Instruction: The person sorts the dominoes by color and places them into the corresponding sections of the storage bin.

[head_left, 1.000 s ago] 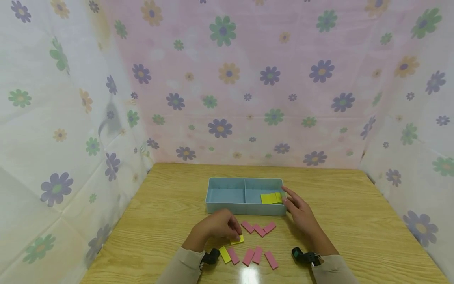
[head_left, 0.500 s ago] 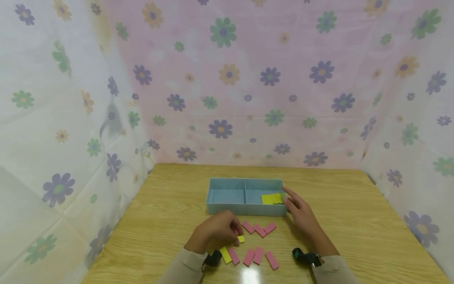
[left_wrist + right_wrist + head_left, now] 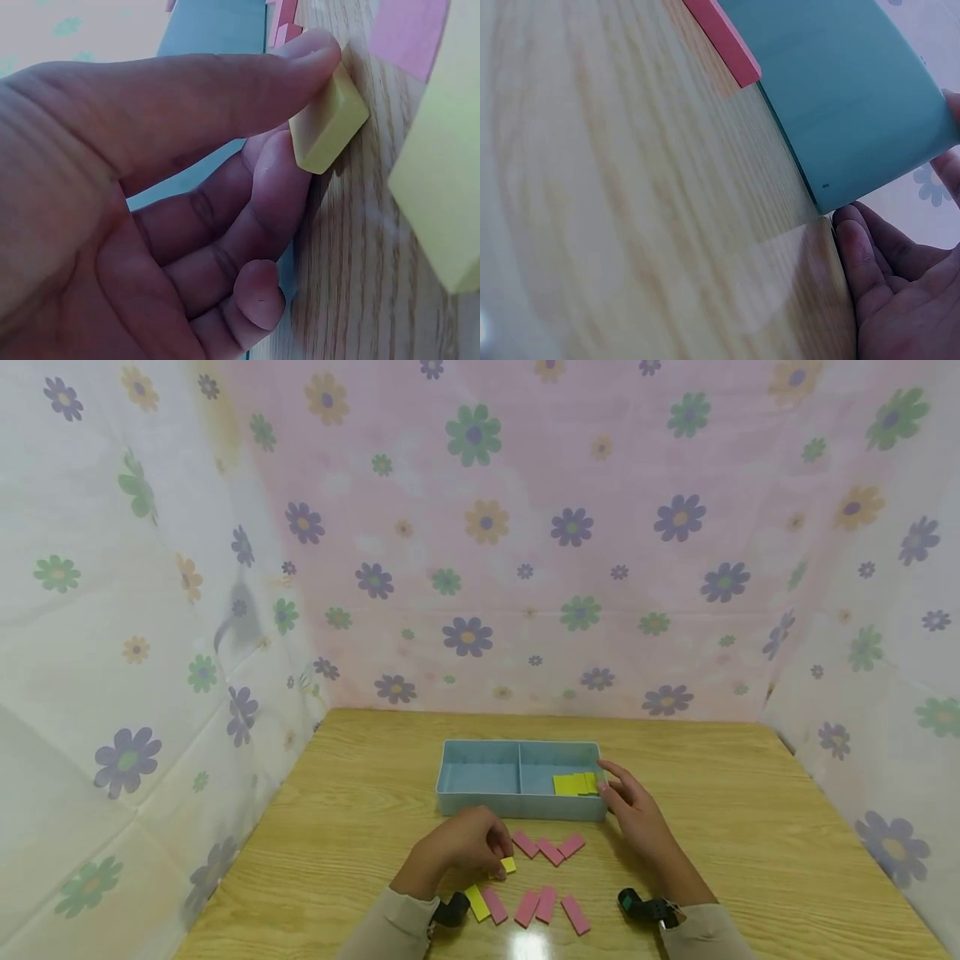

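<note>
My left hand (image 3: pixel 463 842) pinches a small yellow rectangular block (image 3: pixel 334 127) between thumb and fingers, close over the table; its other fingers curl loosely below. In the head view this block shows only partly past the fingertips. My right hand (image 3: pixel 639 810) holds the right end of a light blue two-compartment box (image 3: pixel 480 805), thumb near the front corner and fingers along the end wall. Several yellow blocks (image 3: pixel 572 785) lie in its right compartment. The right wrist view shows fingertips at the box's bottom corner.
Pink blocks (image 3: pixel 550 852) lie in front of the box, and more pink blocks (image 3: pixel 527 908) lie nearer the person. A second yellow block (image 3: pixel 477 902) rests beside one of these. Flowered cloth (image 3: pixel 480 568) walls the wooden table (image 3: pixel 360 777) on three sides.
The left hand has shifted slightly right over the yellow block, covering more of it, and now pinches it. The right hand stays at the box's end.
</note>
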`<state>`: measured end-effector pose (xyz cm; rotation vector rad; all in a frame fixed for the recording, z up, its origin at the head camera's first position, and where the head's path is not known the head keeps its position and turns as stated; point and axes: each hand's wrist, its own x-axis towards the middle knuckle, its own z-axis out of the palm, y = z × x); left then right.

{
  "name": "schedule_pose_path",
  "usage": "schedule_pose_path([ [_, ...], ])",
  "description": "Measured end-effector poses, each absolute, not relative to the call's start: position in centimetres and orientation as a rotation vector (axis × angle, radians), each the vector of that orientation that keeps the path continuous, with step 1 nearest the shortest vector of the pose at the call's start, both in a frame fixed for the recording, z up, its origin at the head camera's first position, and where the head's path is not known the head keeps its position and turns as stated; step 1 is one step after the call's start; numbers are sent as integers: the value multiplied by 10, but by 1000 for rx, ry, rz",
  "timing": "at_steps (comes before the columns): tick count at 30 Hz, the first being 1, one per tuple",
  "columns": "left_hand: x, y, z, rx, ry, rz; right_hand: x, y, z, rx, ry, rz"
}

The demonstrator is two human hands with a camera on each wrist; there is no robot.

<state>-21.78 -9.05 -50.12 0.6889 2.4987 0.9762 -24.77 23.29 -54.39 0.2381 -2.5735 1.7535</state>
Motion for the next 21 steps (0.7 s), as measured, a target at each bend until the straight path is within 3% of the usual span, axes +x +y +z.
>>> schedule_pose_path([
  [21, -219, -93, -501, 585, 2578, 1011, -245, 233, -542, 199, -2589, 1770],
])
